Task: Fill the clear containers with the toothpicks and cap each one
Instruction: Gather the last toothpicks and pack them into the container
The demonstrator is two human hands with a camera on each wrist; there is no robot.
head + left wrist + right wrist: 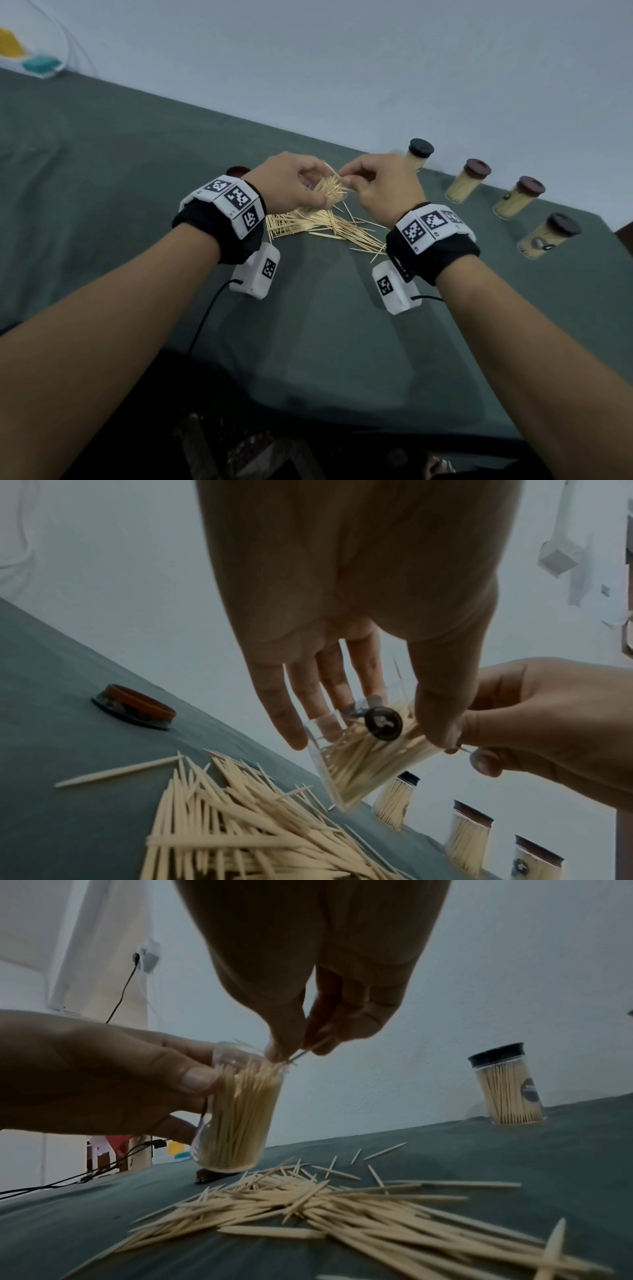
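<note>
My left hand grips an uncapped clear container, tilted and nearly full of toothpicks, just above the green cloth. My right hand pinches a few toothpicks between thumb and forefinger at the container's open mouth. A loose pile of toothpicks lies on the cloth under and in front of both hands. A brown cap lies upside down on the cloth, left of the left hand. The container's label sticker faces the left wrist camera.
Several filled, capped containers stand in a row at the right along the table's far edge, the nearest and the farthest. The green cloth covers the table. A light wall runs behind. Cables trail from both wrist units.
</note>
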